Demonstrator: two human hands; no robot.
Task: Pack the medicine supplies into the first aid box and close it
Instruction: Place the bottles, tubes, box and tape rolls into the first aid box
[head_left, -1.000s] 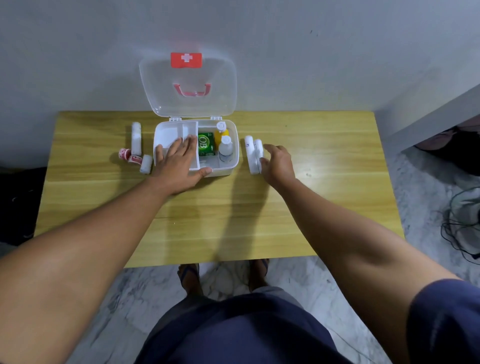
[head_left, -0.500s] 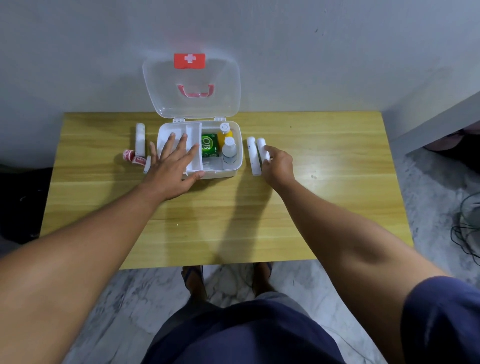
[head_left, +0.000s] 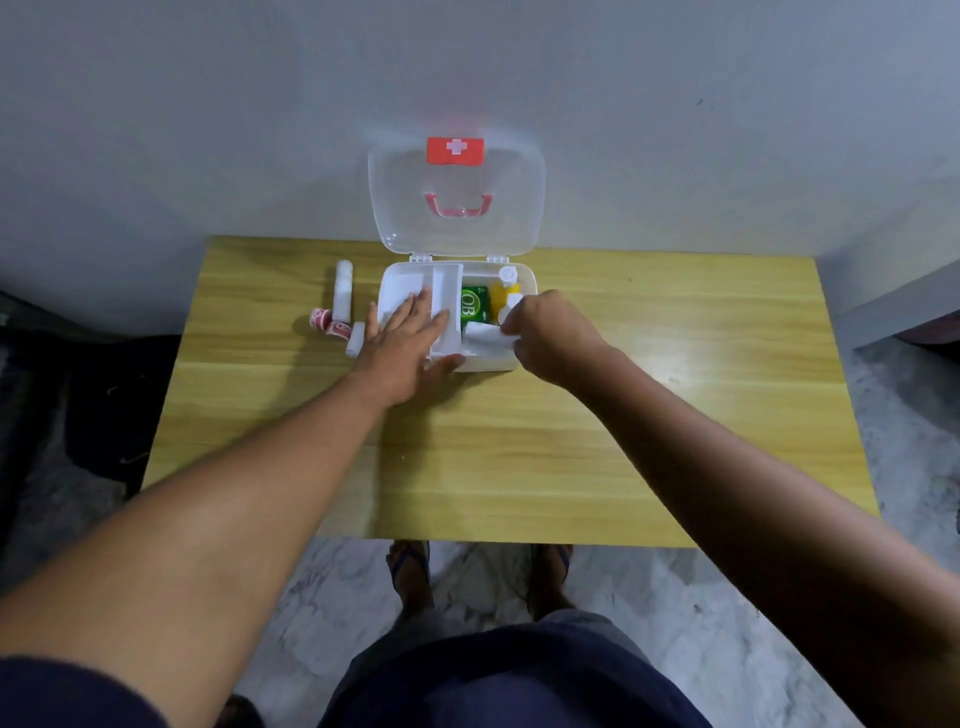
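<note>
White roll (head_left: 480, 332) pinched by right hand (head_left: 545, 332) over box (head_left: 524, 291); left hand (head_left: 402, 345) flat.

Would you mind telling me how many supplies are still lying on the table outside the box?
4: a white tube at the far left, two red-and-white rolls beside it, and a white roll by the left hand. That hand may hide others.

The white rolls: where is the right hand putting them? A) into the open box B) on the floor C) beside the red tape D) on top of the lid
A: the right hand holds the white rolls over the open first aid box, beside the green packet.
</note>
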